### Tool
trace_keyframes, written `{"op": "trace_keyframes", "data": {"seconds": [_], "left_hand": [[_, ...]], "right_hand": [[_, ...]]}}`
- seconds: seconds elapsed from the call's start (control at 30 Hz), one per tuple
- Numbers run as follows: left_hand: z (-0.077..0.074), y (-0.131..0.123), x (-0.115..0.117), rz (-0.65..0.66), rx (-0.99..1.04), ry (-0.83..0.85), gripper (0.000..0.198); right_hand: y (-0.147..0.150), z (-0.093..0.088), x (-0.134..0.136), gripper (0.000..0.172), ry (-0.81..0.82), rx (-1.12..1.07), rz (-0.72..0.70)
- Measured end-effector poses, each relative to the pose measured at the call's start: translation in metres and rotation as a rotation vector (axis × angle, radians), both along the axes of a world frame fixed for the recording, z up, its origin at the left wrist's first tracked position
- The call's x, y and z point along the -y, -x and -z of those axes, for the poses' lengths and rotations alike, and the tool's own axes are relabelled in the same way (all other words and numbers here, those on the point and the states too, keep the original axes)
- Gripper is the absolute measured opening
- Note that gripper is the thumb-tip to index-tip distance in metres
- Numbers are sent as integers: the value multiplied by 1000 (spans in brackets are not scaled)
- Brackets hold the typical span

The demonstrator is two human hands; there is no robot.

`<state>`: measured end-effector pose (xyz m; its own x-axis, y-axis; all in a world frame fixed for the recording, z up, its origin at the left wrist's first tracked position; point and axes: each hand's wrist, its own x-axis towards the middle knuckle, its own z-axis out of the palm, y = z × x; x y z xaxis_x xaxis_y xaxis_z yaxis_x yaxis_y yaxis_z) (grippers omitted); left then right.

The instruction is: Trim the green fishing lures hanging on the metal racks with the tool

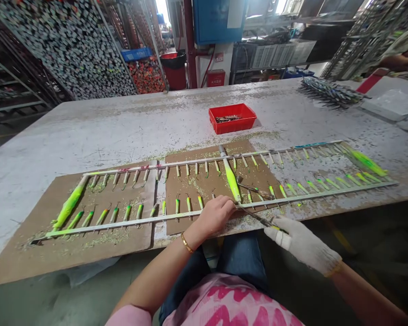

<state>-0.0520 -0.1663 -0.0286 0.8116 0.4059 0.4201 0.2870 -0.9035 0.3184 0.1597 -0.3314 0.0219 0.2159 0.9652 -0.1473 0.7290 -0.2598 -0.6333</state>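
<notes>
A long metal hanging rack (117, 224) lies flat, with rows of small hooks coated yellow-green. A thick yellow-green crossbar (231, 179) joins its two rails near the middle. My left hand (217, 215), bare with a gold bracelet, is at the near rail just left of that crossbar's foot. Its fingers are curled together; what they grip is hidden. My right hand (297, 240), in a white knit glove, is closed around a slim metal tool (258, 219) with a dark handle. The tool's tip reaches the rail beside my left fingertips.
Cardboard sheets (41, 213) lie under the rack, strewn with coating flakes. Another dark slim tool (255, 189) rests inside the frame. Beyond stands a red bin (233, 120) holding small metal pieces. A bundle of dark rods (333, 92) lies far right, near another person's arm (399, 61).
</notes>
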Motion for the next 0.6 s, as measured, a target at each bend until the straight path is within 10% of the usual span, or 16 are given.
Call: {"op": "trace_keyframes", "data": {"seconds": [0.13, 0.3, 0.5, 0.6], "left_hand": [[0, -3, 1, -44, -39, -1, 19], [-2, -6, 1, -97, -72, 35, 10], [-2, -8, 2, -55, -75, 7, 14], [-1, -7, 2, -94, -41, 59, 9]], "right_hand": [[13, -1, 2, 37, -127, 329, 119], [7, -8, 9, 41, -31, -16, -89], [6, -8, 5, 36, -116, 195, 180], [9, -8, 10, 33, -137, 58, 83]]}}
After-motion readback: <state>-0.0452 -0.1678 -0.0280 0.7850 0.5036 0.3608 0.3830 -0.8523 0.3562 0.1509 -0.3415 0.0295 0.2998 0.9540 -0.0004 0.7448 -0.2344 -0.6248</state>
